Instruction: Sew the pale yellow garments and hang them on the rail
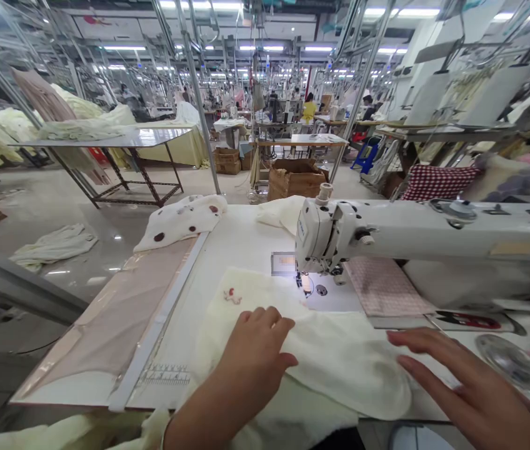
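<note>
A cream cloth piece (340, 356) with a rounded right end lies over more cream fabric in front of the sewing machine (324, 237). A small red embroidered motif (232, 295) shows on the cream fabric at the left. My left hand (258, 350) rests palm down on the cloth, its fingers bent and its thumb apart from them. It does not visibly grip anything. To the right, my right hand (466, 381) hovers by the rounded end of the cloth, open, with thumb and forefinger spread. The lit needle and presser foot (303, 284) stand just beyond the cloth.
A spotted white cloth (183, 220) lies at the table's far left corner, beside a pinkish panel (124, 312). Pink checked fabric (387, 287) lies under the machine arm, with red-handled scissors (469, 320) in front. Beyond stand a cardboard box (297, 179) and a metal table (119, 139).
</note>
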A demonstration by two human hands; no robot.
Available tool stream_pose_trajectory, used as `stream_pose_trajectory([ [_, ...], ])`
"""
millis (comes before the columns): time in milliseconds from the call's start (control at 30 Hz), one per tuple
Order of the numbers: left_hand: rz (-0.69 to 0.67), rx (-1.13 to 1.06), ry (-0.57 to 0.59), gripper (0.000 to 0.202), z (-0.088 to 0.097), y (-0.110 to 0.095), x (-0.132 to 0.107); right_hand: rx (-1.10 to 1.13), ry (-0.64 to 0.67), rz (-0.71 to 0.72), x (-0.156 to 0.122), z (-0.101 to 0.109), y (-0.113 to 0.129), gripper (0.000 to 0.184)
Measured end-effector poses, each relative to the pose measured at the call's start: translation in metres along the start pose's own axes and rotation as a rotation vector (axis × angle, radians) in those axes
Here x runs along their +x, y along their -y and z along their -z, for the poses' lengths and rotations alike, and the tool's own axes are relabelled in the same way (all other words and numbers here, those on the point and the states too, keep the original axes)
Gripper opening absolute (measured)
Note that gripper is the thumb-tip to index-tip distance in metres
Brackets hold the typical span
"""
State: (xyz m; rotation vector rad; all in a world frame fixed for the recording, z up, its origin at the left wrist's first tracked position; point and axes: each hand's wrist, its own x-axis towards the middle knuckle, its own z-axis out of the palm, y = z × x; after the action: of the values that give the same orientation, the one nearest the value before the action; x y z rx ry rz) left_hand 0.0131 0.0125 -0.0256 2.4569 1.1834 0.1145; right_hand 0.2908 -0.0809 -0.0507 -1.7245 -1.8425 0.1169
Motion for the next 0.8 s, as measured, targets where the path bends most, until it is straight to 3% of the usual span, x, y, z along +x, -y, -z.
stream_pose_trajectory([
  [67,-0.004,0.051,0.053,0.026,-0.004,-0.006,0.002,0.057,0.126,0.065,0.025,-0.016,0.008,0.023],
  [200,0.049,0.138,0.057,0.021,-0.010,-0.012,0.012,0.037,0.309,0.028,0.063,-0.047,0.010,0.024],
  [367,0.066,0.195,0.134,0.029,-0.018,-0.005,0.025,0.059,0.356,-0.065,0.071,-0.060,0.002,0.006],
  [467,0.001,0.215,0.142,0.032,-0.025,-0.004,0.030,0.127,0.341,-0.075,0.070,-0.060,-0.002,0.014],
  [667,-0.293,0.094,-0.071,0.052,-0.030,-0.007,0.031,0.232,0.239,0.002,0.057,-0.040,0.020,0.022],
  [800,-0.399,-0.205,0.007,0.021,-0.014,0.004,0.024,0.347,0.233,0.085,0.041,0.012,0.045,0.018],
])
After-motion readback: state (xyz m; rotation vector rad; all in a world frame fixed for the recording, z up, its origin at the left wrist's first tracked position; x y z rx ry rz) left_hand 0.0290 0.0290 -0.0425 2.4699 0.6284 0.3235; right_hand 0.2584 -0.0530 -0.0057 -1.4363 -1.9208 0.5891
